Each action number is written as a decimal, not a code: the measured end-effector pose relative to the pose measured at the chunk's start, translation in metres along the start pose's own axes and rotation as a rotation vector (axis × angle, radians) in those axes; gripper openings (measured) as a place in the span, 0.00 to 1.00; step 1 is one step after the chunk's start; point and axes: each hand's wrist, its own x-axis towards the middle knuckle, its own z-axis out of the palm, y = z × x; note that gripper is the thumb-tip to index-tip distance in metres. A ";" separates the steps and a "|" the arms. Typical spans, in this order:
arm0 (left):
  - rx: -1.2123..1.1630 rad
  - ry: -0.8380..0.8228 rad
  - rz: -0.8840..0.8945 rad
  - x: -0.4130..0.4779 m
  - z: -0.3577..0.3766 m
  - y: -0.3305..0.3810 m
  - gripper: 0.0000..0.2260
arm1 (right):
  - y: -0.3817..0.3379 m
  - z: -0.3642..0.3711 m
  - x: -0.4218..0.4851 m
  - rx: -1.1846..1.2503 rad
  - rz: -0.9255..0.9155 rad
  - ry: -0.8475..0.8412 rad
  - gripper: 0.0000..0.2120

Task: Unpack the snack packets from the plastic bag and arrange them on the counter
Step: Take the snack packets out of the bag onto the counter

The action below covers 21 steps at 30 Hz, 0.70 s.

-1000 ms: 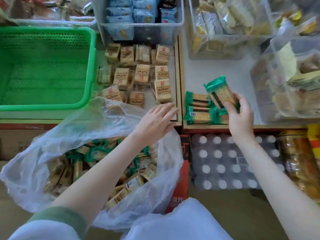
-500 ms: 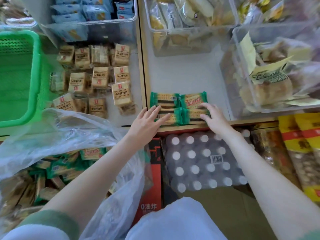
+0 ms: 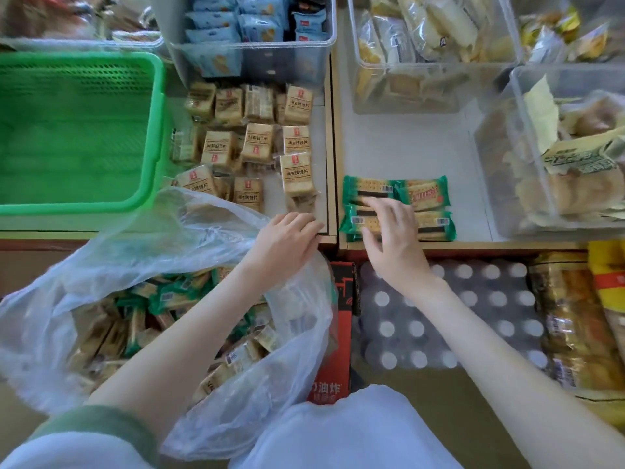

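Four green snack packets (image 3: 427, 198) lie in a two-by-two block under the right hand (image 3: 394, 238). Its spread, nearly straight fingers press flat on the two left packets, thumb at their near edge, pinching nothing. The forearm reaches in over the counter's wooden front lip (image 3: 490, 246). Just across the wooden divider (image 3: 333, 147), the left hand (image 3: 284, 242) rests loosely bent fingers on that lip and holds nothing. Its wrist is above the open plastic bag (image 3: 111, 265), which holds many more packets. Behind the block lies bare white counter (image 3: 406, 147), walled by the divider on the left and clear bins (image 3: 493, 157) behind and to the right. Beige packets (image 3: 295, 170) crowd the left section beside a green basket (image 3: 81, 206).
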 end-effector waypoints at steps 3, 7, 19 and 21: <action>0.058 0.014 -0.041 -0.046 -0.020 -0.037 0.16 | -0.072 0.023 -0.001 0.092 -0.186 -0.008 0.18; 0.101 -0.053 -0.170 -0.115 -0.043 -0.085 0.20 | -0.151 0.066 -0.013 0.079 -0.445 -0.030 0.15; 0.204 -0.255 -0.391 -0.238 -0.053 -0.151 0.28 | -0.193 0.174 -0.030 -0.742 -0.373 -0.495 0.27; 0.191 -0.263 -0.389 -0.240 -0.053 -0.151 0.27 | -0.191 0.178 -0.031 -0.848 -0.344 -0.494 0.27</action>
